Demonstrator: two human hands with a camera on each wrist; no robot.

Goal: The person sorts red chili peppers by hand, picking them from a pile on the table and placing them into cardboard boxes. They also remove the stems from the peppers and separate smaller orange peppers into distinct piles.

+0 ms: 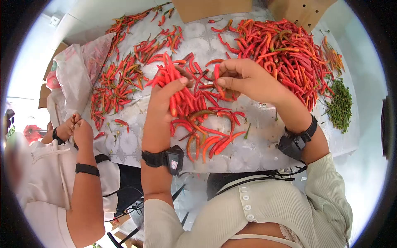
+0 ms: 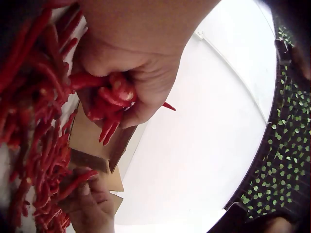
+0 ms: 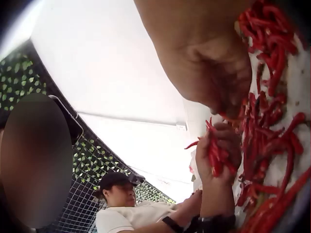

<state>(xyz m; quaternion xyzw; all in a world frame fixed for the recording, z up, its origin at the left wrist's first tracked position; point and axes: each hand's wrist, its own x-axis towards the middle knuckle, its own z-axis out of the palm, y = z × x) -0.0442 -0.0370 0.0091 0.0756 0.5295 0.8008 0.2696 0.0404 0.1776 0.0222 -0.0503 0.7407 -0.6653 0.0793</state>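
My left hand (image 1: 159, 103) grips a bunch of red chili peppers (image 1: 175, 97), which stick out past the thumb; the left wrist view has their ends (image 2: 112, 99) poking from the curled fingers. Just to the right, thumb and fingertips of my right hand (image 1: 250, 80) pinch a single red chili pepper (image 1: 216, 72). That same pepper (image 2: 80, 182) also appears low in the left wrist view. Under and in front of both hands lies a loose heap of red chili peppers (image 1: 221, 142), some curved and a few brownish.
A large pile of chili peppers (image 1: 285, 58) stands to the right, beside green stems (image 1: 340, 105). Stemmed peppers (image 1: 113, 89) spread out at the left near a plastic bag (image 1: 76, 68). Cardboard boxes (image 1: 211, 9) line the back. Another person (image 1: 53, 177) sits at the left.
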